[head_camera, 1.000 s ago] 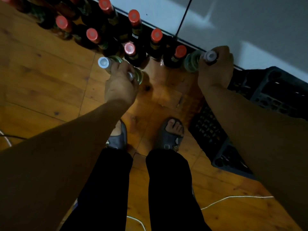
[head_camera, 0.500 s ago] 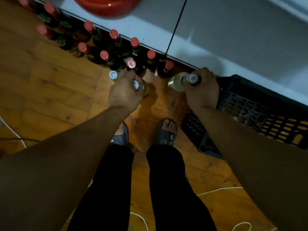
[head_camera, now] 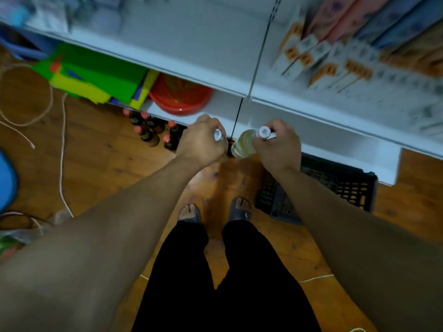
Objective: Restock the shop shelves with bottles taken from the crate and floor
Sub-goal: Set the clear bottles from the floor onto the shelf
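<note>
1. Pinching the neck just below the cap, the fingers of the right hand are curling round a pale bottle. The bottle is hanging under them, with its cap toward the camera and its body toward the floor, leaning a little to the left.
2. The fingers of the left hand are closing in the same way round the other bottle. Only its white cap is showing. The hand is hiding the body, so I cannot tell if it is carrying one bottle or more.
3. Both hands are hovering side by side above the floor, near each other but not touching.
4. The bottom shelf is lying ahead of the fingers, past the knuckles, and the long axis of the pale bottle is standing nearly upright. In my judgement the coming move is asking only for a carry forward and a setting down, with no turning. The right hand is nearer to the bare bay at the right of the dark upright. The left hand is facing the bay where a red basin is sitting.
5. Further out, the black crate is lying on the floor against the foot of the shelf, under the right forearm. The red-capped bottles are standing on the floor at the left of the left hand, probably waiting for their turn.
</note>
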`<state>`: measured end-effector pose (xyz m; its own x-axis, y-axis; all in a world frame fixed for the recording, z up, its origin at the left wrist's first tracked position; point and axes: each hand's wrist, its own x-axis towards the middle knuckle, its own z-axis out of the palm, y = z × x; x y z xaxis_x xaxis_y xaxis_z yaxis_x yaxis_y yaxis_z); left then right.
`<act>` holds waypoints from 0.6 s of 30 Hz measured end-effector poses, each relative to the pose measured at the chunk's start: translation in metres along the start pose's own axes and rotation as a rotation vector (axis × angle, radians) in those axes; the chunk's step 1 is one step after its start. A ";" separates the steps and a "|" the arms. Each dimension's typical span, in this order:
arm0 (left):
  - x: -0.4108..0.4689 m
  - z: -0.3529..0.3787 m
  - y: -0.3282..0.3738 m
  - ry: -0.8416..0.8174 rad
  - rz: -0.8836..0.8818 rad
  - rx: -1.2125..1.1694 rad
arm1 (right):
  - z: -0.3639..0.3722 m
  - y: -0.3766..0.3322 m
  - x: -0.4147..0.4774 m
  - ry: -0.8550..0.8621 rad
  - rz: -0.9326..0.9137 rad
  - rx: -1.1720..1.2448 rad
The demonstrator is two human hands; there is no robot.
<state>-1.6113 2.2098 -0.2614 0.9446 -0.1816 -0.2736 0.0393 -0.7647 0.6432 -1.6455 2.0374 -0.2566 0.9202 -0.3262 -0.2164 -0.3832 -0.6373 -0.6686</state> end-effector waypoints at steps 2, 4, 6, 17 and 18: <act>-0.005 -0.034 0.022 0.007 0.052 0.002 | -0.024 -0.031 -0.007 0.035 -0.047 0.026; -0.009 -0.069 0.044 0.008 0.102 0.031 | -0.048 -0.063 -0.015 0.064 -0.059 0.041; -0.011 -0.105 0.067 0.015 0.140 0.053 | -0.072 -0.093 -0.019 0.102 -0.083 0.045; -0.026 -0.282 0.192 0.047 0.364 0.118 | -0.190 -0.238 -0.039 0.263 -0.240 -0.003; -0.027 -0.297 0.201 0.056 0.390 0.119 | -0.200 -0.250 -0.040 0.294 -0.262 -0.002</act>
<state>-1.5325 2.2443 0.0877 0.8973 -0.4410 0.0159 -0.3605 -0.7117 0.6029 -1.6026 2.0702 0.0611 0.9248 -0.3380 0.1745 -0.1387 -0.7267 -0.6728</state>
